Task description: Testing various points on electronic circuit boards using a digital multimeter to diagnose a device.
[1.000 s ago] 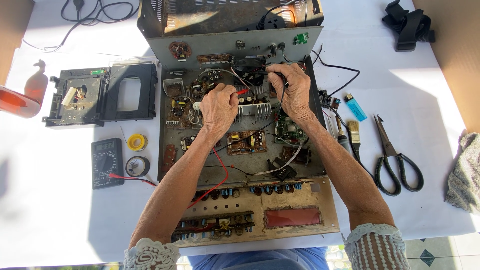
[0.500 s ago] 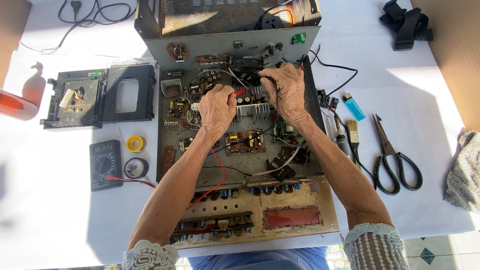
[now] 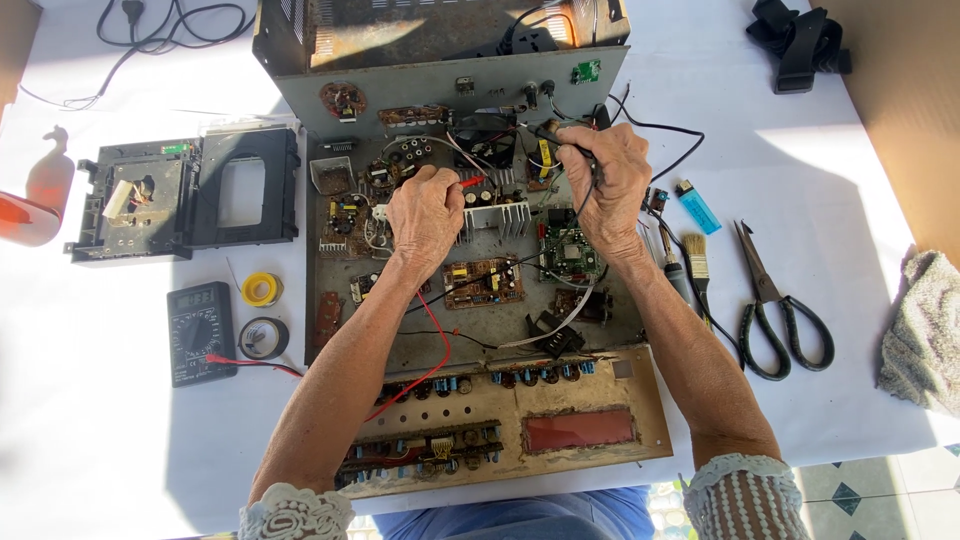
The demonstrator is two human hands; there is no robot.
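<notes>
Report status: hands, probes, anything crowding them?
Left hand shut on red probe. Right hand shut on black probe. Both over open grey metal chassis; loose wires crowd the boards.

Left hand (image 3: 428,215) curled; right hand (image 3: 605,180) fisted, both forearms extended

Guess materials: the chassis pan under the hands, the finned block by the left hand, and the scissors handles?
Chassis pan: likely sheet metal, dull grey, rust-stained.
Finned block beside the left hand: probably bare aluminium; bright silver, parallel fins.
Scissors: dark handles look plastic-coated or painted, blades dark steel; hard to tell.
</notes>
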